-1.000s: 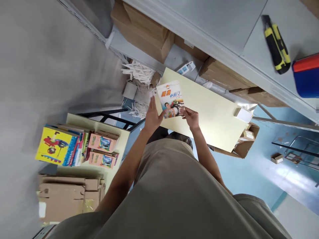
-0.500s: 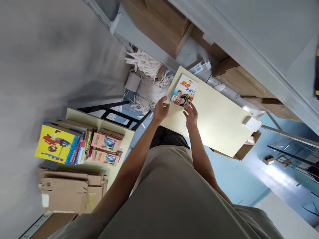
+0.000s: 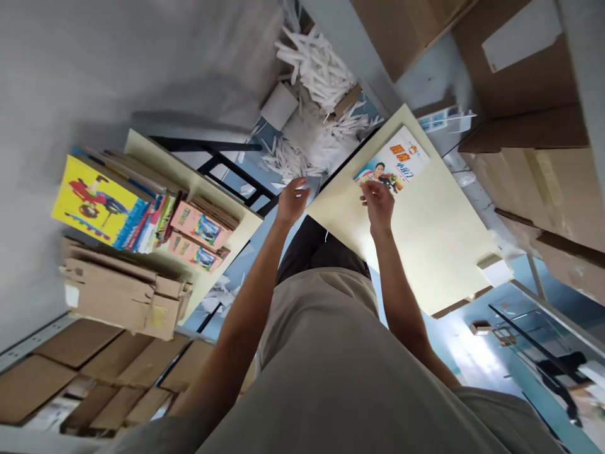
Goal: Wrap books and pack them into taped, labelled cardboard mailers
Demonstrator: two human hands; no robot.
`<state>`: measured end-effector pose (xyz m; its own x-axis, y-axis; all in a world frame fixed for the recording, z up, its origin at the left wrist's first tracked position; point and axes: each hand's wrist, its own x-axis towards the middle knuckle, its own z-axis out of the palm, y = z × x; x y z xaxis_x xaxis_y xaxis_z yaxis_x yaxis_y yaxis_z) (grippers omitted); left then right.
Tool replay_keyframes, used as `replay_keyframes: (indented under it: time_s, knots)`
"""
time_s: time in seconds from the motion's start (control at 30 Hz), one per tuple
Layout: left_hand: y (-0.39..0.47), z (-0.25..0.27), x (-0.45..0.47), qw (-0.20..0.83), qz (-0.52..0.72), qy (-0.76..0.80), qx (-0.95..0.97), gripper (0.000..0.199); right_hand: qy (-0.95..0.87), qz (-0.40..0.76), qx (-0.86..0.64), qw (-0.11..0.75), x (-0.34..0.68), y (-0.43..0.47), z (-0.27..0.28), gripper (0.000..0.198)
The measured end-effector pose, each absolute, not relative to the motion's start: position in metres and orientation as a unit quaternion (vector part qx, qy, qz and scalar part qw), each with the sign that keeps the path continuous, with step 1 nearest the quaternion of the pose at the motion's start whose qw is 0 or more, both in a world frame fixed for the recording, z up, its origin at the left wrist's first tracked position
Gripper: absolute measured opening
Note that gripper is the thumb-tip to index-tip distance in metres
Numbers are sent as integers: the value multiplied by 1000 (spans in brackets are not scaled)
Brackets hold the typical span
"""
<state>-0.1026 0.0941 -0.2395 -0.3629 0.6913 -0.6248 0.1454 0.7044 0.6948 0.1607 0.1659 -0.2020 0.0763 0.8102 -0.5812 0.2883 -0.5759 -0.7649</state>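
Note:
A thin booklet with an orange title and a photo cover lies flat near the far corner of a pale yellow table. My right hand hovers just below the booklet's near edge, fingers curled and loose, holding nothing. My left hand is off the table's left edge, fingers apart, with nothing in it. My grey shirt fills the lower part of the view.
A second yellow table at left carries a stack of books with a yellow cover, pink booklets and flattened cardboard. White paper strips litter the floor. Cardboard boxes fill the shelving at right. A small white box sits on the table edge.
Both hands held the booklet above the table; they laid it down near the far corner and let go. The view has swung round to the left.

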Motion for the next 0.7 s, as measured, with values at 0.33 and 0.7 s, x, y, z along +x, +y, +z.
replay_keyframes:
  time_s: [0.33,0.7]
  knots:
    - [91,-267,-110,526,321,768,177,36,-573,560,-578,156,126,262,-235,66]
    - [144,-353,-137,563,283,757,171,37,-718,424,-511,-211,8,344,-278,25]
